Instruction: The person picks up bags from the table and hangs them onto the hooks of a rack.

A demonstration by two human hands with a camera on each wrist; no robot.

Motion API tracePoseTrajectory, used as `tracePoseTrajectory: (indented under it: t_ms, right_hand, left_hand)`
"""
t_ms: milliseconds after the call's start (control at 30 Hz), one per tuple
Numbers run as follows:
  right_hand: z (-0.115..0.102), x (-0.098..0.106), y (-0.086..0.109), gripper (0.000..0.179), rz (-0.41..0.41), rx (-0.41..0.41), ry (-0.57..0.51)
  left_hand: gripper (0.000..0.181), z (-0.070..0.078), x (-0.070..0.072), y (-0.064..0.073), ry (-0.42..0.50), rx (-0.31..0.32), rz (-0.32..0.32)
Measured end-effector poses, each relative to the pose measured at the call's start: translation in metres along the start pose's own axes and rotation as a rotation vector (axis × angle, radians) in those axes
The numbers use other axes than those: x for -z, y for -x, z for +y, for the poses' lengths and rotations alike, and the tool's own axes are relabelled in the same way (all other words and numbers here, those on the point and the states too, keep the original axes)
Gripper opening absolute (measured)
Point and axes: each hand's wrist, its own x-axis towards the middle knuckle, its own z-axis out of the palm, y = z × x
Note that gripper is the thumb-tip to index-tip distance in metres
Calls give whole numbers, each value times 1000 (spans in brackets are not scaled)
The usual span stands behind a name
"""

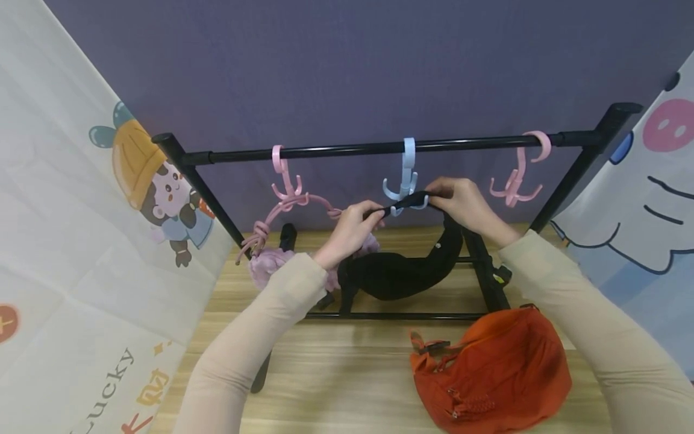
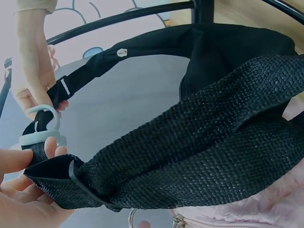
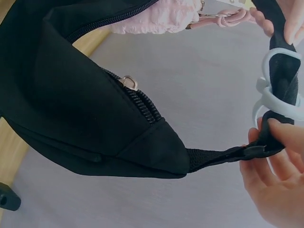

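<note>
A black crossbody bag (image 1: 398, 274) hangs by its strap below the rail of a black rack. Its strap (image 3: 284, 71) lies across the prongs of a light blue hook (image 1: 408, 172) at the middle of the rail. My left hand (image 1: 355, 226) pinches the strap just left of the hook, and my right hand (image 1: 461, 202) pinches it just right of the hook. In the right wrist view the zipper pull (image 3: 129, 83) shows on the bag. The woven webbing (image 2: 199, 137) of the strap fills much of the left wrist view.
On the rail (image 1: 336, 150), a pink hook (image 1: 284, 175) at the left carries a fluffy pink bag (image 1: 269, 265) by its knotted handle. Another pink hook (image 1: 514, 181) hangs at the right. An orange bag (image 1: 493, 374) lies on the wood-patterned floor (image 1: 325, 374) in front of the rack.
</note>
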Motion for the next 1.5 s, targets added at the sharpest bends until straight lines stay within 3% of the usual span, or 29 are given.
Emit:
tracePoseTrajectory:
  t_ms: [500, 867, 1300, 1500]
  right_hand:
    - [4, -15, 9, 12, -32, -99, -104]
    - [7, -33, 15, 12, 21, -141, -198]
    - [3, -40, 22, 15, 71, -145, -216]
    - [0, -39, 26, 21, 69, -124, -191]
  left_hand:
    - [20, -9, -4, 4, -12, -10, -10]
    - [17, -15, -10, 9, 28, 6, 37]
    - [16, -20, -13, 11, 104, 5, 42]
    - [21, -16, -14, 16, 51, 25, 72]
